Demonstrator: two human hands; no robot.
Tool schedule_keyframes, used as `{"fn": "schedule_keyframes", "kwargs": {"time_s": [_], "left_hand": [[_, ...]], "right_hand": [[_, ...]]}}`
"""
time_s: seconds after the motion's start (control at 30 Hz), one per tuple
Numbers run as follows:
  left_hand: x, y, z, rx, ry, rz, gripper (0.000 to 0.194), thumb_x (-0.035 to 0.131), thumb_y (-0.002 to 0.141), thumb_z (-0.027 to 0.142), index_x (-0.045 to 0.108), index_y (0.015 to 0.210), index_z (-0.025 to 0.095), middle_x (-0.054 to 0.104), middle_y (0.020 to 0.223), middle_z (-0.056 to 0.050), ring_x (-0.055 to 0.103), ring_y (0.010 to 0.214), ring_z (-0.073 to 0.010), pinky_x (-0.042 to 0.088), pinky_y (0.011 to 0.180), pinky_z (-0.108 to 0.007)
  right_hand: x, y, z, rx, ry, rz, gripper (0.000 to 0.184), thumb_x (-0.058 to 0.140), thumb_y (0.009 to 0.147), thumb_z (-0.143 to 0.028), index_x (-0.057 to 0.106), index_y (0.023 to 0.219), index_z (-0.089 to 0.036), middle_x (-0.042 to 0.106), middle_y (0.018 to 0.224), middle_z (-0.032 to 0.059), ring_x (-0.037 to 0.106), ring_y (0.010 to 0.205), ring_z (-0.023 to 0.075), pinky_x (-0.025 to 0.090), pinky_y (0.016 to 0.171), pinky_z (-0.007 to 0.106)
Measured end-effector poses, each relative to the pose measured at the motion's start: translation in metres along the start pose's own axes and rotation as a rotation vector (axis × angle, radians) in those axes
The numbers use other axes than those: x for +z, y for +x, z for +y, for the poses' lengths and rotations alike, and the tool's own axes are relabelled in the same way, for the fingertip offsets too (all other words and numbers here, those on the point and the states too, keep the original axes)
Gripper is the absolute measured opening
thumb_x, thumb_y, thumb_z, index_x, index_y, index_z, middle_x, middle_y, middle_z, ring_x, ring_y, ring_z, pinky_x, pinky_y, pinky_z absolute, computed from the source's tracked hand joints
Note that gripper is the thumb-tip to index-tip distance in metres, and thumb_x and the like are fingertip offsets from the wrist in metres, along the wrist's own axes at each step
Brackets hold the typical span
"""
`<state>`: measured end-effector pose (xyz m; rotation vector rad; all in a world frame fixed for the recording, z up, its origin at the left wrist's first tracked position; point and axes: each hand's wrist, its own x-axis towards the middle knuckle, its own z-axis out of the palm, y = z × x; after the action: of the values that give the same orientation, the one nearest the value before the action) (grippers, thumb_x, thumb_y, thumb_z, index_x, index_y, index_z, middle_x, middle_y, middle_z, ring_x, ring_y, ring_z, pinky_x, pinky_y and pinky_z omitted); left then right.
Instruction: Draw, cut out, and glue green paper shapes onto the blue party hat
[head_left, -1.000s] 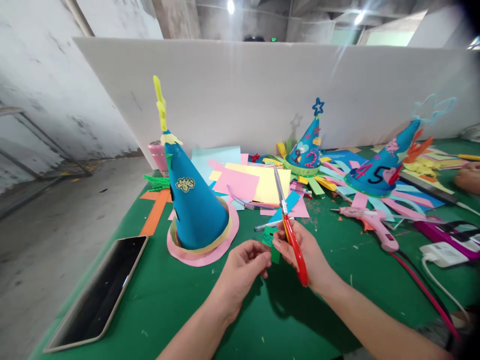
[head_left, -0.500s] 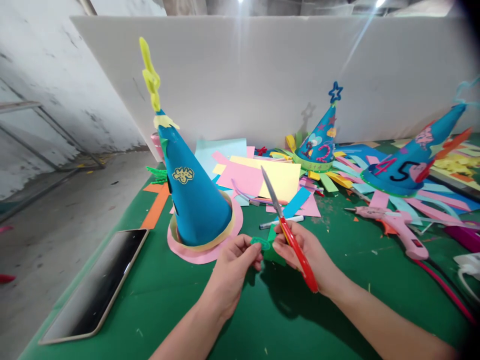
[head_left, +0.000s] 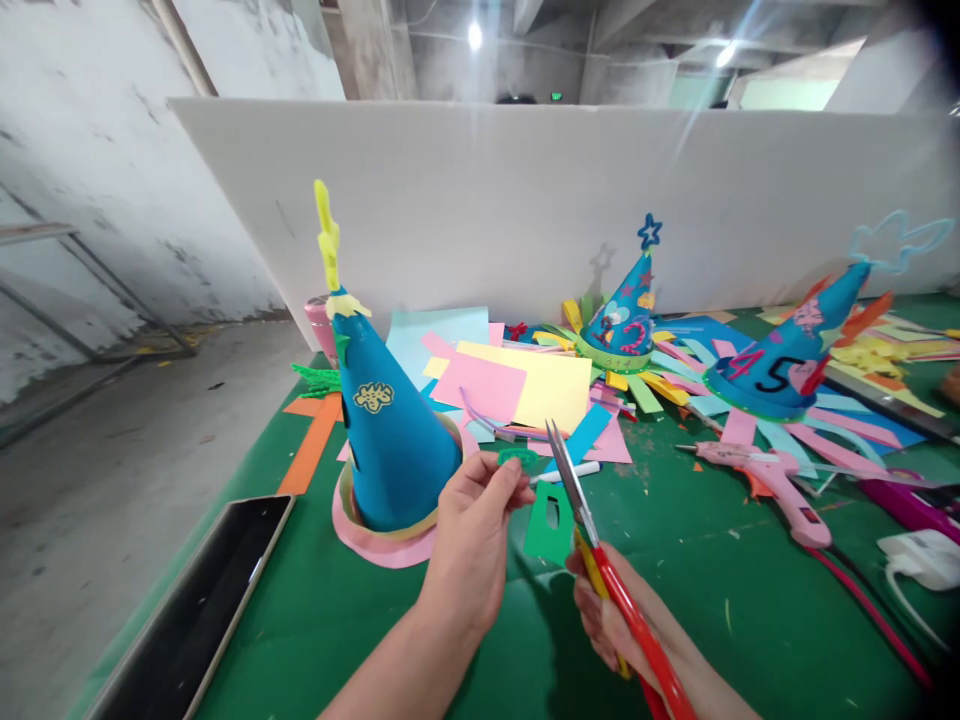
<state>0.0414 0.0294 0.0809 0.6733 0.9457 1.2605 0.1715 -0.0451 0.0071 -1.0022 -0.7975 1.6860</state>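
It is a makeshift craft workshop inside a raw concrete building. Stained, patchy plaster covers the wall (head_left: 82, 120) at ten o'clock, bare concrete floor (head_left: 187, 440) lies at nine, and rough ceiling beams (head_left: 630, 25) show at one. A white board (head_left: 465, 200) backs the green-covered surface (head_left: 720, 550), which bears coloured paper (head_left: 559, 392), decorated cone hats (head_left: 397, 440) and, between three and four, a glue gun (head_left: 772, 478).
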Motion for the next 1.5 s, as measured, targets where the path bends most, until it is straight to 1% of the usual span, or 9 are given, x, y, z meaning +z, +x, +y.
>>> {"fn": "schedule_keyframes", "kwargs": {"time_s": [0.23, 0.43, 0.63, 0.77, 0.9, 1.0, 1.13, 1.33, 1.5], "left_hand": [[0.013, 0.008, 0.001, -0.012, -0.078, 0.015, 0.016, 0.070, 0.063, 0.022, 0.056, 0.065, 0.017, 0.056, 0.057, 0.004, 0.051, 0.057, -0.0084, 0.041, 0.060, -0.020], [0.012, 0.015, -0.002, -0.030, -0.085, 0.038, 0.016, 0.070, 0.062, 0.021, 0.055, 0.062, 0.017, 0.056, 0.055, 0.004, 0.053, 0.057, -0.0086, 0.041, 0.061, -0.020], [0.007, 0.014, 0.003, -0.039, -0.029, 0.054, 0.018, 0.071, 0.062, 0.023, 0.055, 0.063, 0.016, 0.057, 0.060, 0.003, 0.057, 0.067, -0.0122, 0.041, 0.067, -0.023], [0.005, 0.013, 0.001, -0.050, -0.003, 0.028, 0.017, 0.070, 0.063, 0.023, 0.054, 0.063, 0.017, 0.056, 0.062, 0.003, 0.056, 0.068, -0.0123, 0.041, 0.069, -0.025], [0.003, 0.012, -0.001, -0.043, 0.010, 0.004, 0.018, 0.070, 0.064, 0.024, 0.053, 0.063, 0.017, 0.054, 0.063, 0.004, 0.055, 0.069, -0.0121, 0.041, 0.071, -0.025], [0.003, 0.010, -0.001, -0.031, 0.019, 0.020, 0.018, 0.070, 0.064, 0.024, 0.054, 0.063, 0.016, 0.053, 0.063, 0.003, 0.054, 0.068, -0.0127, 0.040, 0.069, -0.025], [0.002, 0.009, -0.001, -0.018, 0.002, 0.033, 0.017, 0.070, 0.063, 0.024, 0.054, 0.063, 0.017, 0.054, 0.062, 0.003, 0.054, 0.068, -0.0128, 0.040, 0.068, -0.024], [0.003, 0.008, -0.002, -0.015, -0.001, 0.040, 0.018, 0.069, 0.063, 0.024, 0.053, 0.062, 0.017, 0.053, 0.061, 0.004, 0.052, 0.066, -0.0109, 0.039, 0.066, -0.022], [0.005, 0.007, -0.002, -0.022, -0.003, 0.042, 0.018, 0.069, 0.063, 0.023, 0.053, 0.062, 0.016, 0.052, 0.060, 0.004, 0.051, 0.066, -0.0106, 0.038, 0.065, -0.022]], "right_hand": [[-0.004, 0.016, 0.015, 0.068, 0.025, -0.014, 0.052, 0.067, 0.054, -0.061, 0.055, 0.087, -0.022, 0.044, 0.063, -0.0056, 0.037, 0.035, 0.0027, 0.032, 0.036, 0.018], [-0.013, 0.031, 0.018, 0.250, 0.171, -0.014, 0.054, 0.060, 0.052, -0.071, 0.058, 0.075, -0.022, 0.042, 0.053, -0.0055, 0.037, 0.034, 0.0061, 0.030, 0.032, 0.019], [0.002, 0.027, 0.010, 0.239, 0.269, 0.073, 0.046, 0.064, 0.052, -0.066, 0.060, 0.064, -0.022, 0.036, 0.045, -0.0077, 0.032, 0.035, 0.0054, 0.024, 0.031, 0.015], [0.006, 0.024, 0.006, 0.298, 0.275, 0.095, 0.036, 0.070, 0.056, -0.055, 0.062, 0.062, -0.020, 0.044, 0.050, -0.0062, 0.035, 0.038, 0.0044, 0.024, 0.034, 0.015], [0.012, 0.024, 0.008, 0.294, 0.305, 0.140, 0.042, 0.070, 0.050, -0.059, 0.057, 0.061, -0.020, 0.043, 0.049, -0.0073, 0.035, 0.038, 0.0043, 0.023, 0.032, 0.014], [0.021, 0.026, 0.011, 0.256, 0.364, 0.213, 0.049, 0.071, 0.041, -0.062, 0.052, 0.057, -0.020, 0.034, 0.040, -0.0109, 0.027, 0.032, 0.0029, 0.014, 0.027, 0.014], [0.027, 0.028, 0.014, 0.301, 0.430, 0.276, 0.051, 0.076, 0.031, -0.057, 0.051, 0.053, -0.019, 0.035, 0.036, -0.0114, 0.028, 0.030, 0.0017, 0.007, 0.027, 0.014], [0.019, 0.027, 0.015, 0.356, 0.436, 0.175, 0.045, 0.073, 0.044, -0.056, 0.053, 0.059, -0.018, 0.038, 0.033, -0.0118, 0.026, 0.026, 0.0001, 0.007, 0.027, 0.013], [0.022, 0.026, 0.003, 0.449, 0.400, 0.106, 0.050, 0.075, 0.033, -0.057, 0.051, 0.056, -0.020, 0.043, 0.031, -0.0115, 0.031, 0.025, 0.0019, 0.015, 0.026, 0.013]]}}
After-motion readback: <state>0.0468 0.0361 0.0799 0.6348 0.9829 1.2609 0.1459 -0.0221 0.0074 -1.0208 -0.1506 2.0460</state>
